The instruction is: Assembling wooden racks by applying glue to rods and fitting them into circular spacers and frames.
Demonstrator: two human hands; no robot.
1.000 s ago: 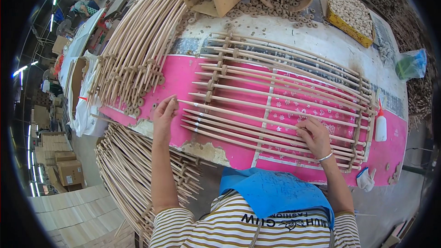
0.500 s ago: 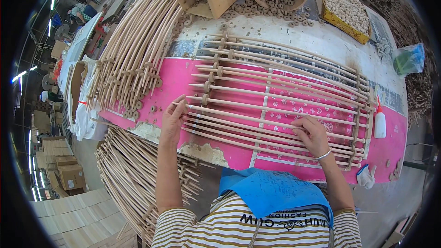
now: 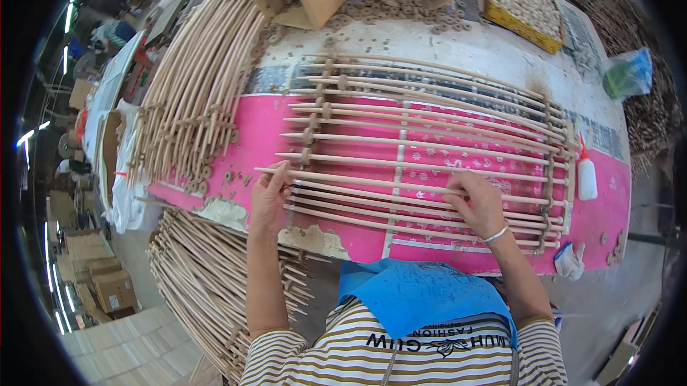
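Pale wooden rod [image 3: 365, 181] pinched near its pointed end by the left hand [image 3: 270, 189], grip narrow; the right hand [image 3: 478, 203] curls over it, tightness unclear. It runs among parallel rods [image 3: 358, 160] toward the surface's [image 3: 265, 118] near edge; a white bottle [image 3: 587, 180] sits near the right edge.

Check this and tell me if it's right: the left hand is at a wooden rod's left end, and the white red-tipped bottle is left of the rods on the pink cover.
Wrong side: the head view shows the white red-tipped bottle right of the rods on the pink cover. The left hand is indeed at a wooden rod's left end.
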